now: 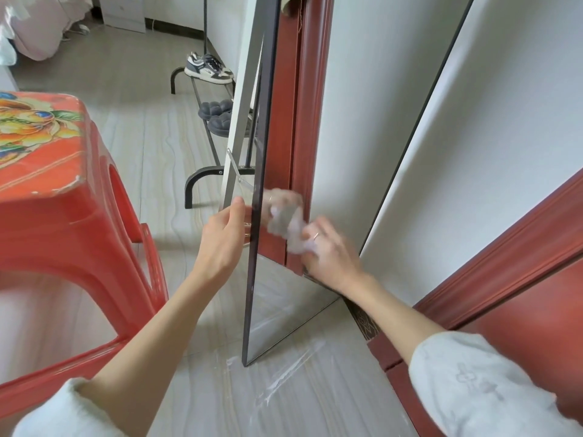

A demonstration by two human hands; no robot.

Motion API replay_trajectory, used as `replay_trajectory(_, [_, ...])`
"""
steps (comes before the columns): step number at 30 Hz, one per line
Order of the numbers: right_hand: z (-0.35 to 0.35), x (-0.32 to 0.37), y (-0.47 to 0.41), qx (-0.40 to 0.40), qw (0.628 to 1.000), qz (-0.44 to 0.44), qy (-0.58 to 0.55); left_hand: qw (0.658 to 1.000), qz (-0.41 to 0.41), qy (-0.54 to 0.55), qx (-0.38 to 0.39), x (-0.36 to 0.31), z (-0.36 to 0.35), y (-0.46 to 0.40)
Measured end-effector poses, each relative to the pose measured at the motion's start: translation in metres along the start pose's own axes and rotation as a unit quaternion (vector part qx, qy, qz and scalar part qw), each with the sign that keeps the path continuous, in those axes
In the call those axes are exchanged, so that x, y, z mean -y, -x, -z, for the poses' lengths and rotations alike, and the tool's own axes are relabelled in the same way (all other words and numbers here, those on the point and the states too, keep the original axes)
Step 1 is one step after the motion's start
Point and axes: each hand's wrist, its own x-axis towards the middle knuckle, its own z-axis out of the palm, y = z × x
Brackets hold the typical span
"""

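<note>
A tall standing mirror with a thin black frame (251,310) stands on the floor, seen almost edge-on. Its glass reflects a red door frame and a white wall. My left hand (222,238) grips the mirror's left edge about a third of the way up, thumb in front and fingers behind the frame. My right hand (331,252) holds a crumpled white tissue (298,239) and presses it against the lower glass. The tissue and hand are motion-blurred, and their reflection shows just to the left in the glass.
A red plastic stool (63,197) with a flower print stands close on the left. Behind the mirror is a low black shoe rack (202,181) with sneakers (208,69) and dark slippers (217,116). A red door frame (504,247) runs along the right. White streaks (284,380) mark the floor tiles.
</note>
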Motion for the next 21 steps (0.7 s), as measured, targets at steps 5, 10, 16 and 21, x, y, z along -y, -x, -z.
replay_trajectory(5, [0.053, -0.018, -0.071, -0.251, 0.936, -0.224, -0.104, 1.0, 0.006, -0.003, 0.006, -0.003, 0.0, 0.001])
replay_trajectory(10, [0.033, -0.008, -0.092, -0.282, 0.927, -0.221, -0.109, 0.999, -0.002, -0.03, 0.022, 0.001, 0.0, 0.004])
replay_trajectory(16, [-0.061, 0.034, 0.011, -0.114, 0.988, -0.098, -0.043, 0.996, -0.001, -0.079, 0.046, 0.014, 0.006, -0.001])
replay_trajectory(21, [-0.064, 0.007, 0.059, 0.17, 0.983, -0.054, -0.036, 0.995, -0.019, -0.082, 0.046, 0.014, 0.004, 0.003])
